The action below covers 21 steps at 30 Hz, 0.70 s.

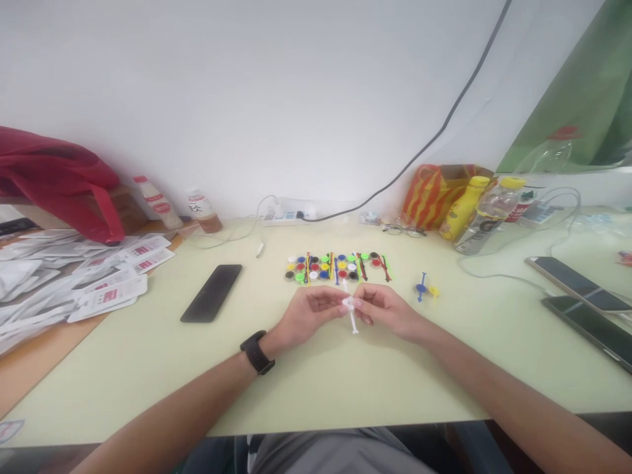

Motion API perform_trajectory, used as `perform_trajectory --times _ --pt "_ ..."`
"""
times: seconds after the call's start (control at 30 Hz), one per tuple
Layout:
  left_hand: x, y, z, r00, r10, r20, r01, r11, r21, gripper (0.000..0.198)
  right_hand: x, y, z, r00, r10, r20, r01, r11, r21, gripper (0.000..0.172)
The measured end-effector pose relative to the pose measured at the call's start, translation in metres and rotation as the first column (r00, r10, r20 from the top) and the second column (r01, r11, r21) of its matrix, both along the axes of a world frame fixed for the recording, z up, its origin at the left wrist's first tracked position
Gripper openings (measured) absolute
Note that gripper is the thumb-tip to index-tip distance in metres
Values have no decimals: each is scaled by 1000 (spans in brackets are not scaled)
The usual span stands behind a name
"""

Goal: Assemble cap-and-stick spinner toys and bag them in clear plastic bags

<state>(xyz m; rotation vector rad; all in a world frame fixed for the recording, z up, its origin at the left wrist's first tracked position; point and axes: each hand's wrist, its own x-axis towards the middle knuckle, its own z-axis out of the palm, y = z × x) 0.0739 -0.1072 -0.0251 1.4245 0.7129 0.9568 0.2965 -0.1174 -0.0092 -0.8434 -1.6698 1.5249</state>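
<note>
Both hands meet over the middle of the table, pinching one small white plastic piece (353,321) with a thin stem and a forked lower end. My left hand (312,313) grips it from the left; a black watch sits on that wrist. From the right, my right hand (388,308) closes its fingertips on the same piece. Just beyond the hands lie rows of coloured plastic discs (324,270) with thin coloured sticks (363,266) among them. Right of my right hand rests a blue piece (421,288), a disc with a stick through it, beside a small yellow piece (434,291).
A black phone (212,293) lies left of the hands; two phones (582,283) lie at the right. White packets (111,296) cover the left side. Bottles (464,207) and a striped bag (427,191) stand at the back right. A power strip (284,217) sits by the wall.
</note>
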Motion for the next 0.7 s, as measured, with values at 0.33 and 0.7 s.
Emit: perform_trajectory --times 0.33,0.7 --pt "3 -1 1 1000 -11 23 11 999 32 23 4 7 -9 989 27 -146 -59 974 -220 42" --pt "3 -2 1 999 37 -15 -36 994 105 31 7 9 -6 999 37 -38 -42 986 -161 37"
